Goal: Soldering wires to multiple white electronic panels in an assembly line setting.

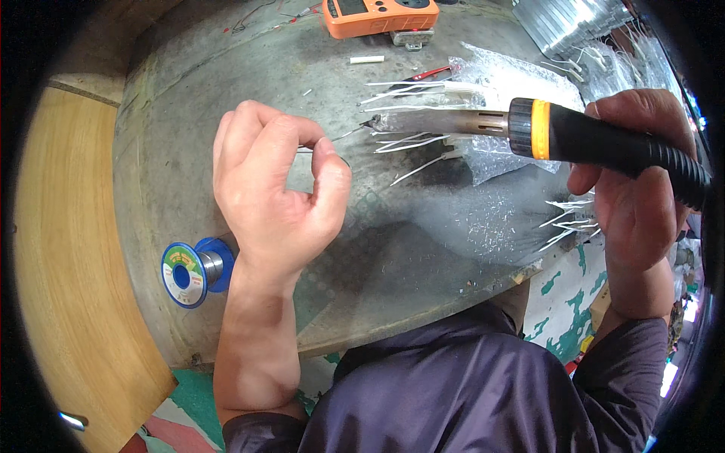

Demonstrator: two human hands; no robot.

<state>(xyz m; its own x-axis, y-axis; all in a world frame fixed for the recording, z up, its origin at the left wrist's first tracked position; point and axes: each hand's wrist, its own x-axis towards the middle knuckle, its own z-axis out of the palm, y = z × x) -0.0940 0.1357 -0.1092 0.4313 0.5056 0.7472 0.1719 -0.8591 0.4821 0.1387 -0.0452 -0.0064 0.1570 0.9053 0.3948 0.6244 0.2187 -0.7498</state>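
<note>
Nearest, dark purple sleeves (468, 377) and two bare forearms coming up from the lower edge. Just left of the left wrist, a blue-flanged spool of solder (189, 272) lying on its side on the grey, worn bench (181, 151), probably kept there so the wire could feed off freely. Left hand (276, 189) raised over the middle of the bench, thumb and forefinger pressed together, pinching a thin bright solder wire (347, 134) and aiming its end rightward at the tip of the iron. Right hand (638, 189) wrapped around the black ribbed handle of the soldering iron (574, 136), fingers closed firmly on it; orange band and slotted metal barrel pointing left, tip meeting the wire at a small joint (370, 124). Under and behind the barrel, crinkled clear bubble wrap (498, 83) with loose white leads (411, 142) fanned out, more leads (566, 219) near the right edge. Farther off, a short white stub (367, 59) on the bench and an orange meter (381, 15) at the far edge, red thin wires (264, 19) beside it.
</note>
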